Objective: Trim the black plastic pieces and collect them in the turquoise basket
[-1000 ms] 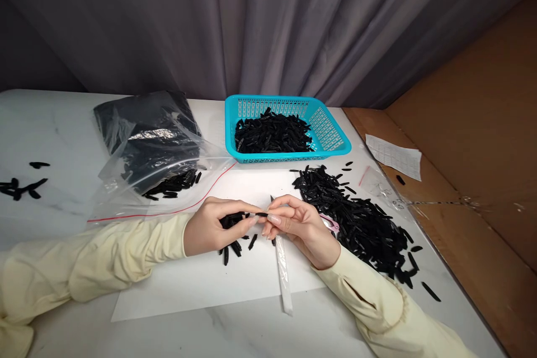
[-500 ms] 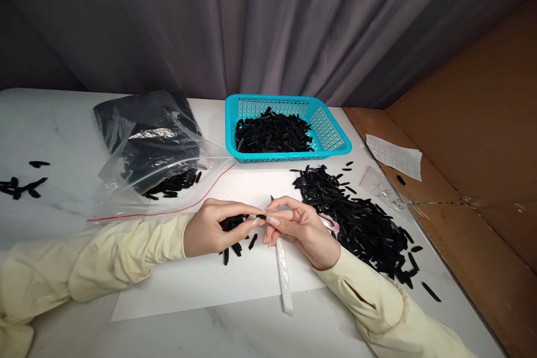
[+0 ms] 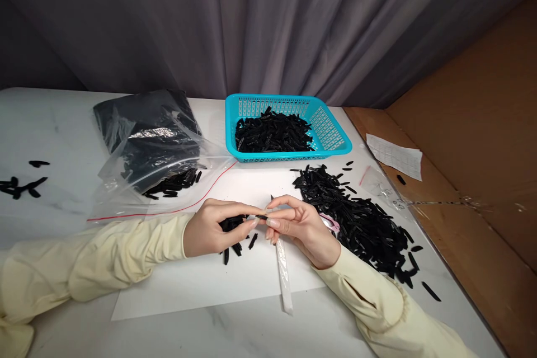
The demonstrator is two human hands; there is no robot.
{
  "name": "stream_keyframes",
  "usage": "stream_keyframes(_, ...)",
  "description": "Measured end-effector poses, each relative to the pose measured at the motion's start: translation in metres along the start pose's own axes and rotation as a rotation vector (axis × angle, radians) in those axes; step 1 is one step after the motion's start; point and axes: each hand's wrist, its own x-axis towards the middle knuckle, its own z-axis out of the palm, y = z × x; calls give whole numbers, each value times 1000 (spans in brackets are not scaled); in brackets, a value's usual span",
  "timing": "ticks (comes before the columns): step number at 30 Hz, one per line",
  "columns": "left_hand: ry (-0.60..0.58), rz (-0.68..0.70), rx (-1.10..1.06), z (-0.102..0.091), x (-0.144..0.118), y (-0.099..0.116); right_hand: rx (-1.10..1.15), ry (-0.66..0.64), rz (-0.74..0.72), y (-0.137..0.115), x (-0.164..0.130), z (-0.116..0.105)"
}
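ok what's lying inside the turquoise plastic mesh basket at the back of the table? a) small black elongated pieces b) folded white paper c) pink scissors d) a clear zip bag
a: the turquoise plastic mesh basket holds a heap of small black elongated pieces, like the loose black pile nearer the right hand.

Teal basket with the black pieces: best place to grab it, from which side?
Probably the near long rim of the teal basket, from above and the front. It sits upright and open-topped, with a flared lip. The pile of black pieces sits mid-basket, leaving the rim bare. Both the left hand and right hand are busy.
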Motion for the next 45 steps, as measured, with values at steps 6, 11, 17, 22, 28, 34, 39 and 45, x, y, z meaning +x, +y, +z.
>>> stream_keyframes(6,-19,-21,-1,-1,-1,0,4,19,-22,1,0,1)
stream_keyframes(11,0,9,7,-1,1,-1,3,38,-25,2,0,1)
stream_keyframes(17,1,23,18,-1,1,0,2,52,-25,2,0,2)
stream_keyframes(22,10,23,3,0,1,0,-9,68,-14,1,1,2)
stream_keyframes(28,25,25,36,0,0,-2,-25,63,-21,2,0,1)
stream_keyframes(34,26,12,51,-1,1,-1,-18,51,-35,2,1,2)
stream_keyframes(39,28,8,38,0,1,-1,-9,24,-56,0,0,1)
stream_keyframes(45,-18,16,-15,0,0,-4,4,-20,-44,-2,-1,1)
